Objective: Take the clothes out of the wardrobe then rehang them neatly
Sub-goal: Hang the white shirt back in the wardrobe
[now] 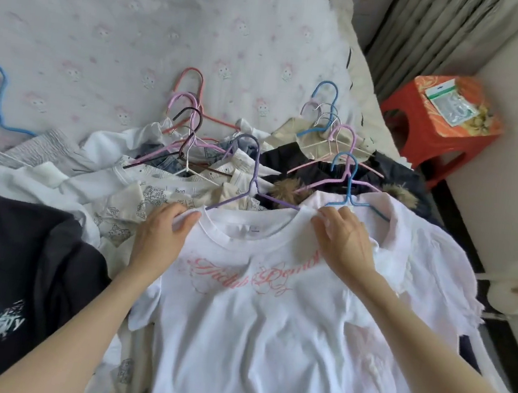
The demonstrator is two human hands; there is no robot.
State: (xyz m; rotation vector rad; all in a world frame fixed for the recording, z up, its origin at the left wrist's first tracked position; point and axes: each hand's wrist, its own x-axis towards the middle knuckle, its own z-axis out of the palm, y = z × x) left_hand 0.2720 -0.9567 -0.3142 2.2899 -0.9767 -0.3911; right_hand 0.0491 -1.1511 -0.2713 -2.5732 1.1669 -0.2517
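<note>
Currently both hands work the collar of a white T-shirt with pink script print, lying face-up on top of the pile at the near edge of the bed; left hand pinches the fabric at the left shoulder seam beside the neckline, thumb and fingers curled on the cloth; right hand grips the right shoulder area, fingers bent over the fabric just below a blue hanger; a purple hanger has its arm running toward the shirt's neckline, cannot tell if it is inside the shirt. Progress judgement: removal step looks done, since many garments are heaped on the bed, most with hangers in them, wardrobe not in view; rehanging looks barely begun, nothing shown back on a rail. Left of the shirt lies a black top with a white graphic; under and right of it a pale pink blouse and a dark jacket with fur trim; loose pink hanger further up the bed; red stool stands beside the bed on the right.
</note>
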